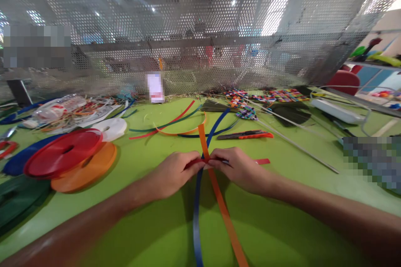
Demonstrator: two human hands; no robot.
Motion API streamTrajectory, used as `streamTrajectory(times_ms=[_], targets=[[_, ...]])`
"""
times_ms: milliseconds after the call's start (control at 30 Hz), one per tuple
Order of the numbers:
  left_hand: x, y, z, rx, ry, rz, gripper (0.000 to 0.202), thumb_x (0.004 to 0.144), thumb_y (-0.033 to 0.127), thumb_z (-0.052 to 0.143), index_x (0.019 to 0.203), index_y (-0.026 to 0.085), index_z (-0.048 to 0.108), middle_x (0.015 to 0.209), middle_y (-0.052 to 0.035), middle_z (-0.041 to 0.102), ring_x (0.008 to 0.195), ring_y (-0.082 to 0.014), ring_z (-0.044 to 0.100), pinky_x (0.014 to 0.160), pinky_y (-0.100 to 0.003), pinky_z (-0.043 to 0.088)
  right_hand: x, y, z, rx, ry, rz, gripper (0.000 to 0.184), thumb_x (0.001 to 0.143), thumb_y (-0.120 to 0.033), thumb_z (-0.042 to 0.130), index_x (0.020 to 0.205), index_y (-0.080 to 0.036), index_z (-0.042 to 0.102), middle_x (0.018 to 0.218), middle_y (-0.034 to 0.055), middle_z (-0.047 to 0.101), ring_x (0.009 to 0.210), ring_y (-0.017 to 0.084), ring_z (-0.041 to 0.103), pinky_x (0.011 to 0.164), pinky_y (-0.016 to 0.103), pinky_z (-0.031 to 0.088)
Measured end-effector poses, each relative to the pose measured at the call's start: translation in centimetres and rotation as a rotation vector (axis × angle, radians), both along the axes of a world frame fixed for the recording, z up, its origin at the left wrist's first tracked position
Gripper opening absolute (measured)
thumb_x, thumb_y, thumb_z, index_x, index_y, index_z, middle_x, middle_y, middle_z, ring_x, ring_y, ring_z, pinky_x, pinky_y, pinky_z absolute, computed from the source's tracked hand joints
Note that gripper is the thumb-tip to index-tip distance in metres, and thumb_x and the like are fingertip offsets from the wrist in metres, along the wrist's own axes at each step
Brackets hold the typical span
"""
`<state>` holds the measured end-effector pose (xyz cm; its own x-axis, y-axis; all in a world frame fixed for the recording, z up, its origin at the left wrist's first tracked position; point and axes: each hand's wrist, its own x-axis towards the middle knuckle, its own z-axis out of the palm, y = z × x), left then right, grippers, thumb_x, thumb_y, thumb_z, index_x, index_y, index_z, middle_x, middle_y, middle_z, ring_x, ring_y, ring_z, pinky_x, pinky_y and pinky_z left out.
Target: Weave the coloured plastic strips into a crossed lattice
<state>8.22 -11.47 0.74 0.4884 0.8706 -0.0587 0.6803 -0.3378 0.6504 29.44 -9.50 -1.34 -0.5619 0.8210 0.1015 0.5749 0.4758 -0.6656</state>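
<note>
A blue strip (197,225) and an orange strip (223,204) run away from me over the green table and cross between my fingertips. My left hand (175,173) pinches the left side of the crossing, where a red strip runs between its fingers. From the other side, my right hand (239,167) pinches the same strips with thumb and forefinger. The end of the red strip (263,161) sticks out beyond my right hand. A bit of white shows under the crossing; my fingers hide exactly how the strips interlace. Behind my right hand lies an orange-handled utility knife (246,134).
Left on the green table (140,233) are red (40,154), orange (94,171), green (21,204) and white (114,128) strip rolls. A plastic bottle (59,106), loose strips and colourful woven pieces (242,104) lie farther back. A perforated metal screen (188,21) stands behind.
</note>
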Motion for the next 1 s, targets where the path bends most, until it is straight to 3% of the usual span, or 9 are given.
streamTrajectory(times_ms=[100, 167, 333, 600, 833, 1000], targets=[[-0.1, 0.2, 0.2, -0.04, -0.06, -0.041, 0.027, 0.098, 0.035, 0.049, 0.088, 0.017, 0.067, 0.083, -0.0019, 0.069, 0.073, -0.017, 0.057, 0.065, -0.026, 0.039, 0.1, -0.1, -0.1, -0.007, 0.019, 0.023, 0.02, 0.095, -0.021, 0.053, 0.078, -0.018, 0.064, 0.075, 0.0036, 0.069, 0.066, 0.016, 0.06, 0.061, 0.025, 0.041], [-0.2, 0.4, 0.3, -0.08, -0.085, -0.045, 0.025, 0.095, 0.035, 0.053, 0.09, 0.017, 0.07, 0.082, -0.0023, 0.069, 0.073, -0.0177, 0.058, 0.065, -0.026, 0.041, 0.2, -0.1, 0.0, 0.0, 0.02, 0.043, 0.02, 0.095, -0.022, 0.054, 0.079, -0.018, 0.065, 0.077, 0.0045, 0.07, 0.066, 0.016, 0.06, 0.062, 0.026, 0.041], [-0.3, 0.7, 0.3, -0.225, -0.099, -0.014, 0.026, 0.088, 0.041, 0.061, 0.081, 0.016, 0.067, 0.072, -0.0015, 0.064, 0.066, -0.0172, 0.055, 0.059, -0.025, 0.04, 0.3, -0.2, 0.5, -0.013, -0.017, 0.091, 0.022, 0.096, -0.021, 0.051, 0.08, -0.018, 0.065, 0.076, 0.0041, 0.069, 0.065, 0.014, 0.057, 0.061, 0.025, 0.04], [-0.2, 0.3, 0.2, -0.232, -0.039, 0.005, 0.028, 0.085, 0.042, 0.059, 0.077, 0.015, 0.063, 0.074, -0.0009, 0.059, 0.069, -0.0169, 0.049, 0.059, -0.026, 0.036, 0.1, -0.4, 0.4, -0.029, 0.021, 0.062, 0.019, 0.094, -0.016, 0.053, 0.078, -0.018, 0.062, 0.073, 0.0022, 0.066, 0.064, 0.014, 0.056, 0.059, 0.024, 0.038], [0.2, -0.1, 0.5, -0.304, 0.042, 0.065, 0.03, 0.08, 0.04, 0.064, 0.065, 0.017, 0.053, 0.063, 0.0023, 0.046, 0.06, -0.0136, 0.04, 0.054, -0.025, 0.031, -0.1, -0.6, -0.1, -0.027, 0.058, 0.086, 0.021, 0.094, -0.018, 0.05, 0.076, -0.019, 0.062, 0.073, 0.0032, 0.065, 0.065, 0.015, 0.056, 0.061, 0.026, 0.041], [0.1, 0.0, 1.4, -0.269, -0.037, -0.007, 0.036, 0.085, 0.051, 0.062, 0.082, 0.015, 0.065, 0.075, -0.0007, 0.06, 0.066, -0.0154, 0.049, 0.057, -0.024, 0.037, 0.0, -0.5, 0.0, 0.021, -0.03, 0.06, 0.022, 0.095, -0.018, 0.052, 0.074, -0.018, 0.061, 0.069, 0.0017, 0.063, 0.061, 0.013, 0.052, 0.059, 0.024, 0.036]])
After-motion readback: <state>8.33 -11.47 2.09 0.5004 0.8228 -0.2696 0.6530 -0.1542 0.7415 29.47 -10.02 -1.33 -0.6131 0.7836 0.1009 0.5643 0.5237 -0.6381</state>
